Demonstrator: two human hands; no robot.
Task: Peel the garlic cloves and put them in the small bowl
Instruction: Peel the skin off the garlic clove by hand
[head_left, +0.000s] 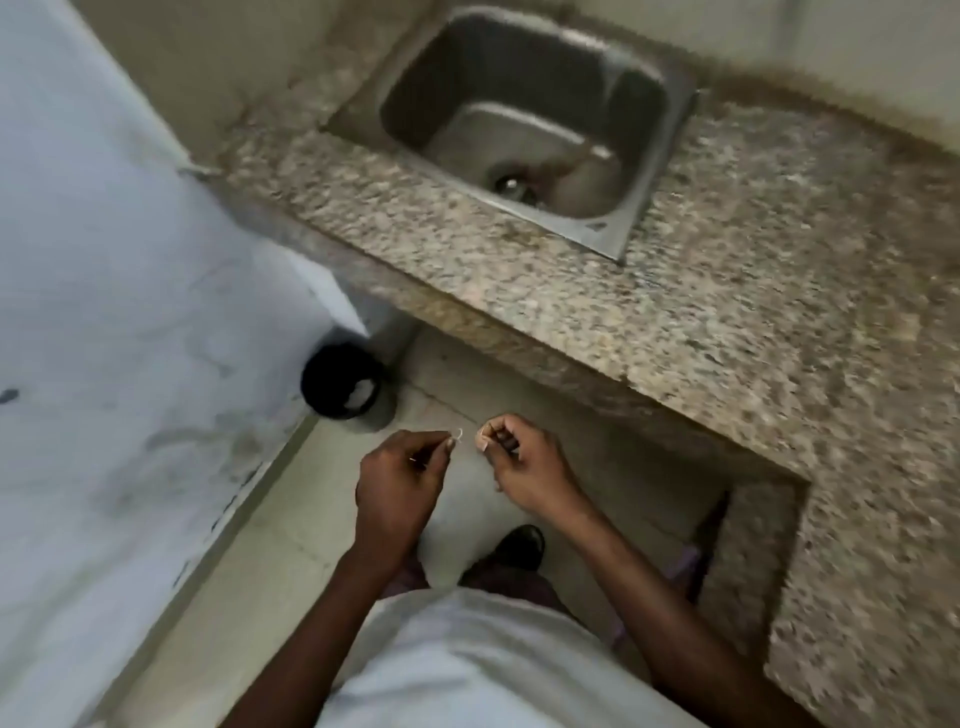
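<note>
Garlic clove (484, 440) pinched in right hand (524, 467); left hand (400, 478) beside.

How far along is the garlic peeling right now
Mid-peel. The left hand pinches a curl of skin, and the right hand holds a garlic clove, both out over the floor near the black bin. No small bowl or peeled cloves are in view, so the finished count can't be told; bowling this clove remains.

The counter (701, 291) is seen as speckled, polished stone. A dull, brushed metal sink (524, 119) is set into it. The bin (343, 382) looks like black plastic; the shirt (483, 660) is pale cloth.
</note>
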